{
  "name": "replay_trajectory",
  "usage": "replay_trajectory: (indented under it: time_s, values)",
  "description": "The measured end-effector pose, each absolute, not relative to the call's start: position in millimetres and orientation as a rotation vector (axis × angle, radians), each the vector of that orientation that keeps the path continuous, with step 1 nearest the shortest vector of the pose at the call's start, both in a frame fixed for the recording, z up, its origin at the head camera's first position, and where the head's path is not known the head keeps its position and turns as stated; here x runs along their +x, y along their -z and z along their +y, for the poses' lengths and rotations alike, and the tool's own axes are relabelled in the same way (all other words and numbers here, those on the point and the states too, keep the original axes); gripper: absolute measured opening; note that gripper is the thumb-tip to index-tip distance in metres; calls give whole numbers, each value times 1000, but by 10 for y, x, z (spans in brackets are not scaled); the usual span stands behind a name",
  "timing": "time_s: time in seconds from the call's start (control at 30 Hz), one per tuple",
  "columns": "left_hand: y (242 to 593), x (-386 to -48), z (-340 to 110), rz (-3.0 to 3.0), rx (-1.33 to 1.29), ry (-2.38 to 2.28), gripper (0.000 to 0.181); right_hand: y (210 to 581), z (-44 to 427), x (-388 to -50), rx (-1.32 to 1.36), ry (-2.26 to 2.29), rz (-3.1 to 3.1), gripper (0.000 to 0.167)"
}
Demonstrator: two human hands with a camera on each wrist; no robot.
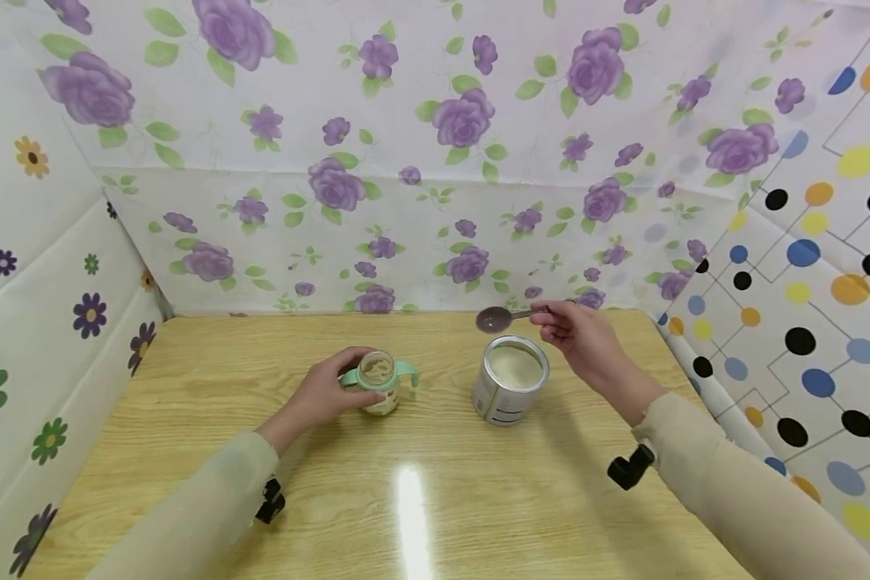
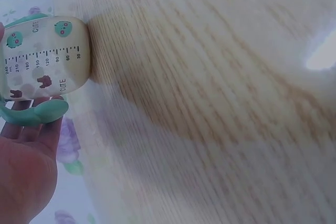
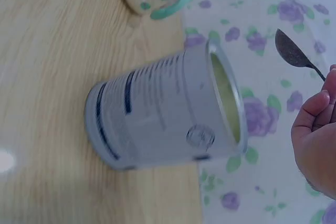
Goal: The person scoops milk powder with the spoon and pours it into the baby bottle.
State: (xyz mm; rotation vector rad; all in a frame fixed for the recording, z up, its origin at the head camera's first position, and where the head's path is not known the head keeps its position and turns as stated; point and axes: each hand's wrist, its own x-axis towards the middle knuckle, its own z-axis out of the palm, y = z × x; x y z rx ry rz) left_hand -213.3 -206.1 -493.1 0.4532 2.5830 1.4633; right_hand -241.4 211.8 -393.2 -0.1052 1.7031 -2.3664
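My left hand (image 1: 325,396) holds a lidless baby bottle (image 1: 381,400) upright on the table, thumb in front and fingers behind. In the left wrist view the bottle (image 2: 47,59) shows a millilitre scale, cartoon prints and a green handle (image 2: 37,113). Pinched by its handle in my right hand (image 1: 583,334) is a dark spoon (image 1: 494,320), its bowl held level above and behind the rim of an open tin (image 1: 499,403). Pale cream-coloured contents, apparently powder, show inside the tin. In the right wrist view the spoon's bowl (image 3: 292,51) is apart from the tin (image 3: 157,108).
Everything stands on a light wooden table (image 1: 333,499) with a bright glare streak. A purple-flowered cloth (image 1: 406,225) rises behind its far edge. Patterned sheets flank it, with flowers (image 1: 90,314) on the left and coloured dots (image 1: 800,341) on the right.
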Motion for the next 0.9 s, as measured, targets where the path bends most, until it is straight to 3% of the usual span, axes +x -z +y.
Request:
replay_trajectory:
  time_s: [0.37,0.57,0.9]
  values:
    - [4894,-2157,-2061,2585,477,-1431,75,4304,2534,-2255,-60,2285,1814,33]
    - [4845,-2164,-2093,2593,480,-1407,85,4481,2543,-2246,-62,2233,1865,36]
    - [4318,-2287,-1979,2607,607,-1411,86,4591,2511,-2254,-90,2178,1948,48]
